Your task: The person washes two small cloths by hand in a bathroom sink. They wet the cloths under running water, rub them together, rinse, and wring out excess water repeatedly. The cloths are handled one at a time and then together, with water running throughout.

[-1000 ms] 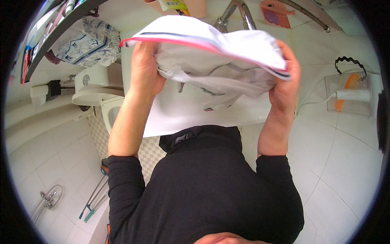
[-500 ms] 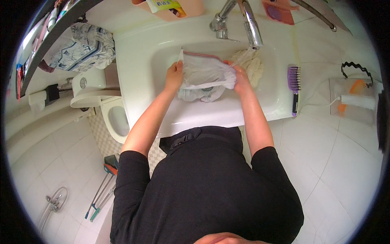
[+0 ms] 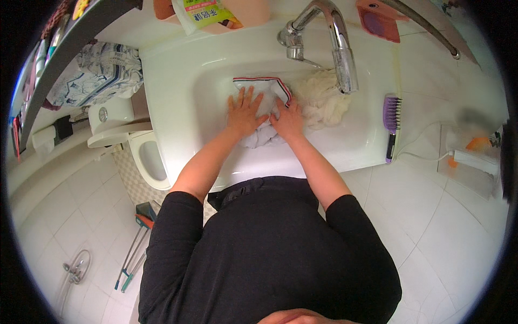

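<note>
A wet white garment (image 3: 260, 85) with a dark-and-red striped trim lies bunched in the white sink (image 3: 186, 102). My left hand (image 3: 245, 112) rests flat on it, fingers spread. Beside it, my right hand (image 3: 287, 116) presses on the cloth near the striped edge, its fingers apart and partly sunk in the folds. To the right of that hand sits a cream-coloured crumpled cloth (image 3: 324, 100), below the chrome faucet (image 3: 342, 56). Part of the garment is hidden beneath both hands.
On the sink's right edge lies a purple hairbrush (image 3: 392, 116). A peach container (image 3: 248, 13) holding a packet stands behind the basin, and a pink soap box (image 3: 377, 24) at the back right. Left are a toilet (image 3: 154, 156) and a hanging patterned bag (image 3: 102, 73).
Both hands have gone from holding the garment stretched out above the basin to pressing it down, closer together. The striped trim now lies spread at the far side of the cloth.
</note>
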A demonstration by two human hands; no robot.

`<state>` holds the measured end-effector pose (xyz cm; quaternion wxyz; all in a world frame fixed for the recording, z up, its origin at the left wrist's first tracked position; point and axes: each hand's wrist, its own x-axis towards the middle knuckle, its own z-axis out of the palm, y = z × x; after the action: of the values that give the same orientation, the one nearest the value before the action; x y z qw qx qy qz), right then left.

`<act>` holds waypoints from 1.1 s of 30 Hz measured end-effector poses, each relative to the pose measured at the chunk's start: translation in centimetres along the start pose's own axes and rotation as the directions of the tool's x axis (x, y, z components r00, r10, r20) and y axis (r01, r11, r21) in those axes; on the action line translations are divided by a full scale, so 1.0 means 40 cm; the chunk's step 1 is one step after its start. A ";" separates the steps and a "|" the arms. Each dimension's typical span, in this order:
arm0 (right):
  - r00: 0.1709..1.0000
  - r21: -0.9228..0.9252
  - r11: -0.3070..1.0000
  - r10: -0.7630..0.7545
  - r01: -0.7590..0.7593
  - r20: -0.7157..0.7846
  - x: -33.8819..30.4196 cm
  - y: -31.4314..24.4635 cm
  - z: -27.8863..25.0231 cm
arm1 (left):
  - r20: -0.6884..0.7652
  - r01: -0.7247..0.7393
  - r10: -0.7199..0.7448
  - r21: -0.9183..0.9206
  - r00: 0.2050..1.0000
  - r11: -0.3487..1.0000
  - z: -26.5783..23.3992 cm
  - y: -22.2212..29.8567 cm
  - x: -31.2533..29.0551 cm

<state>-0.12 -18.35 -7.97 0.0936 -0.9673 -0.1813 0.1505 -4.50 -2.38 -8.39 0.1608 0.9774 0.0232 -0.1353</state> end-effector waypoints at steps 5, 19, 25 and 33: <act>0.994 -0.079 0.997 -0.008 -0.001 -0.106 0.054 0.012 0.034 | -0.038 0.078 -0.079 -0.017 0.996 0.997 0.012 0.002 0.060; 0.977 0.291 0.949 0.061 -0.120 0.204 0.119 0.151 -0.066 | 0.141 0.212 -0.181 -0.256 0.973 0.943 -0.028 -0.049 0.055; 0.998 0.381 0.923 -0.062 0.060 -0.005 0.038 0.117 -0.298 | 0.036 0.080 -0.071 -0.362 0.997 0.929 -0.219 -0.003 0.020; 0.997 0.390 0.918 -0.051 0.069 -0.056 -0.021 0.064 -0.469 | -0.088 -0.033 -0.007 -0.446 0.996 0.895 -0.401 0.049 -0.048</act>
<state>6.06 -23.39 9.24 0.2935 -0.9263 -0.1750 0.1589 -2.07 0.91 7.36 0.3806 0.9194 0.0540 -0.0826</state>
